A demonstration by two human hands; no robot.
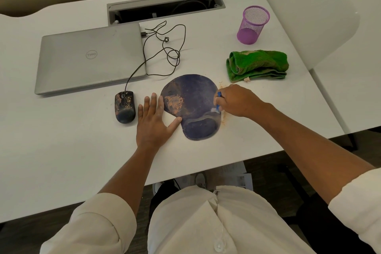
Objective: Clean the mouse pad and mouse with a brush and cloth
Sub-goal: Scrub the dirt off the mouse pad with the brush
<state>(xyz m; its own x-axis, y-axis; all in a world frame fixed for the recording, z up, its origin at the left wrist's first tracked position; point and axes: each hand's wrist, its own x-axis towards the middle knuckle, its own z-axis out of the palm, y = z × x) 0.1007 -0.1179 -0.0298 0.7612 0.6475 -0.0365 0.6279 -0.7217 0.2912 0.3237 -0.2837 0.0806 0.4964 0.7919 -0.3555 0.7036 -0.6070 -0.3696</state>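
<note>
Two hands work at the dark blue mouse pad (191, 105), which lies near the front edge of the white worktop (61, 150), about midway along it. The right hand (237, 101) has its fingers curled round a blue brush (218, 102) at the pad's right edge; most of the brush is hidden inside the fist, so only a bit of blue handle and pale bristles show, and its shape is hard to make out. The left hand (154, 119) lies flat with fingers spread and straight, palm on the worktop, its forefinger and thumb touching the pad's left edge. Orange-brown dirt (173, 104) smears the left part of the pad, and loose grains lie on the worktop just beside its right edge.

The black mouse (124, 107), speckled with the same dirt, sits just left of the left hand, apart from the pad. Its cable (165, 47) loops back toward the closed grey laptop (90, 57) at the rear left, whose lid reads "DELL", seen upside down. A folded green cloth (257, 65) lies toward the right edge, behind the right hand. Behind it stands a purple mesh cup (252, 24). A grey cable hatch (165, 4) stands open along the rear edge; its inside is too dark to read.
</note>
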